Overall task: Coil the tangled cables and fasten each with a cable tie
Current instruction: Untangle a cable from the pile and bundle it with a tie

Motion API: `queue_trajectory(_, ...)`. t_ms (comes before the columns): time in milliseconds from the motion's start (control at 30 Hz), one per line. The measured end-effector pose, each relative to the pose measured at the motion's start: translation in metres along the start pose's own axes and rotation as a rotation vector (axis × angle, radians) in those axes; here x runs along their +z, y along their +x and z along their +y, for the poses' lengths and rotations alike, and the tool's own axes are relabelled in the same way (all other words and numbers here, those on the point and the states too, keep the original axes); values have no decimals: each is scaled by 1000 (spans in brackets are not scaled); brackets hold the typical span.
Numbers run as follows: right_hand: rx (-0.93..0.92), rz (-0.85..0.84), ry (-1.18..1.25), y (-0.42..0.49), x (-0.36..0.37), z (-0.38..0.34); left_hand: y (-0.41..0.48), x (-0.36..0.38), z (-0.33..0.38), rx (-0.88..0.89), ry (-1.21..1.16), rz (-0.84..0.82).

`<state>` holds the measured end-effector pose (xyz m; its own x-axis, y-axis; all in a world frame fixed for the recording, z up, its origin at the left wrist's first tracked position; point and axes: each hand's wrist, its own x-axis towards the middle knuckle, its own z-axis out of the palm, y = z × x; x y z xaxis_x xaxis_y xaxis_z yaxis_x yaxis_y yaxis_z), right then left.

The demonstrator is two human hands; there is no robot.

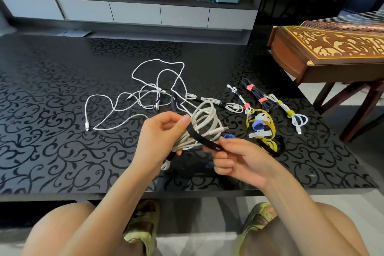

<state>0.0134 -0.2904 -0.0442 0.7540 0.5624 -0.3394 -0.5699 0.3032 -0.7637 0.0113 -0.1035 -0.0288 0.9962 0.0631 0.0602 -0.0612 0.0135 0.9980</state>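
Coiled white cable (207,116) held above the tabletop (62,100), in front of the person. The left hand (160,133) is closed round one side of the coil, thumb on top. The right hand (239,160) pinches the free end of a black cable tie (197,136), which lies across the gathered loops. The cable looks light, limp and slightly springy, so the loops are likely to splay if the grip slackens. It is best held where all the turns bunch together, with the tie drawn snug just beside that grip. The tie is soft and flat, easiest to handle by its tip. Other tangled cables (159,89) lie behind the coil. Fastened bundles (259,95) and spare ties (258,125) lie to the right.
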Motion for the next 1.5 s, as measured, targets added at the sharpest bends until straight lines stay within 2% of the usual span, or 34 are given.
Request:
queue_trajectory(33, 11, -7, 53, 1, -1, 4, -1, -1, 1, 11, 15, -18)
queue_trajectory(100, 12, 14, -26, 3, 0, 9, -5, -2, 3, 27, 82, -71)
queue_trajectory(267, -101, 269, -468, 4, -5, -5, -16, 5, -4, 24, 300, -400)
queue_trajectory(400, -225, 289, -818, 2, -5, -16, -27, 22, -15, 107, 579, -565)
queue_trajectory(467, -329, 320, -1033, 1, 1, -15, -29, 27, -22, 111, 655, -540)
queue_trajectory(567, -578, 401, -1329, -3, 12, -4, -25, 28, -31, 19, 657, -403)
queue_trajectory(700, -913, 432, -1550, 0, 14, 18, -26, 32, -34, -47, 642, -328)
queue_trajectory(800, -1021, 443, -1509, 2, 11, 21, -25, 32, -37, -143, 479, -254)
queue_trajectory(900, -1054, 436, -1446, -1, 11, 23, -24, 32, -40, -227, 341, -217)
queue_trajectory(967, -1016, 432, -1374, -2, 13, 24, -22, 30, -40, -273, 274, -230)
queue_trajectory(1100, -828, 489, -1147, -7, 17, 19, -23, 28, -33, -352, 190, -387)
queue_trajectory(1200, -757, 558, -996, -3, 18, 19, -22, 29, -32, -409, 102, -399)
queue_trajectory(1433, -766, 596, -1019, 2, 17, 16, -21, 29, -21, -685, -290, -451)
queue_trajectory(1500, -769, 584, -1009, 0, 19, 12, -19, 29, -20, -704, -327, -443)
